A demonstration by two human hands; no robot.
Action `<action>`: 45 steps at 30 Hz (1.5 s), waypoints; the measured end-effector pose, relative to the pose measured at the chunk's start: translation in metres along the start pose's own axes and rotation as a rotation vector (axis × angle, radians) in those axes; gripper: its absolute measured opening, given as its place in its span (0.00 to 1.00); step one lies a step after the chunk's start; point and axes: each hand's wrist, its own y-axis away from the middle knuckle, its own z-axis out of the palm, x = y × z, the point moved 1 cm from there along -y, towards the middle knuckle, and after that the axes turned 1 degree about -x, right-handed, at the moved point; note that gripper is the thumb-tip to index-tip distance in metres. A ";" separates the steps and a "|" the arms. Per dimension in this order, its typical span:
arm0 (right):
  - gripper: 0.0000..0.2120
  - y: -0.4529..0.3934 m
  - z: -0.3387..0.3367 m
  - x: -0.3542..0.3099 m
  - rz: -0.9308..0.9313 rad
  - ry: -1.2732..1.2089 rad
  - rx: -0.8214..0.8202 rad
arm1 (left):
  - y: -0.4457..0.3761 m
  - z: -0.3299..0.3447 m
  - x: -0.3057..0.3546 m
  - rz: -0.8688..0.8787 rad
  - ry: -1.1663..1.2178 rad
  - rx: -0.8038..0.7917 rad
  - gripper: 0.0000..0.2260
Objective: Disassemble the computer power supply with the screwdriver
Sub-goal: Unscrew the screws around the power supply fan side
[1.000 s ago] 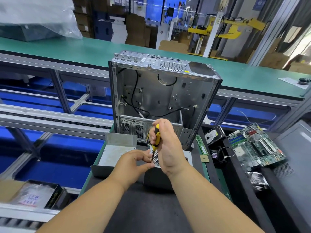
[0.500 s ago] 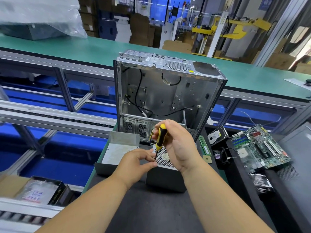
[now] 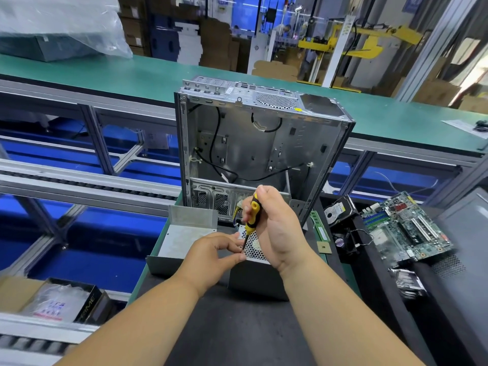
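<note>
Screwdriver (image 3: pixel 250 217) held upright on power supply (image 3: pixel 257 270), frame centre.

Yellow/black handle is gripped by right hand (image 3: pixel 277 231), fingers wrapped tight round it; tip is set on the perforated top of the grey box, w/ shaft near vertical. Left hand (image 3: pixel 214 256) is placed beside the tip, thumb & forefinger pinched near the shaft. Open PC case (image 3: pixel 264 143) is seen just behind; motherboard (image 3: pixel 404 228) at right.

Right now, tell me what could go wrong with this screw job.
The screwdriver tip sits right beside the left hand fingertips on the power supply grille; a slip could jab them. The loosened screw might drop through the mesh. The empty case standing upright just behind could be knocked by the right hand.
</note>
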 end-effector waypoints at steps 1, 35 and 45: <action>0.10 0.000 0.000 -0.002 0.011 0.024 0.009 | 0.000 0.000 0.000 0.000 -0.001 -0.002 0.09; 0.11 0.000 0.002 -0.013 0.036 0.136 0.036 | 0.001 0.000 -0.004 -0.023 -0.031 0.007 0.04; 0.20 -0.004 0.008 0.003 0.050 -0.016 0.007 | 0.003 0.000 -0.002 -0.039 -0.036 -0.011 0.03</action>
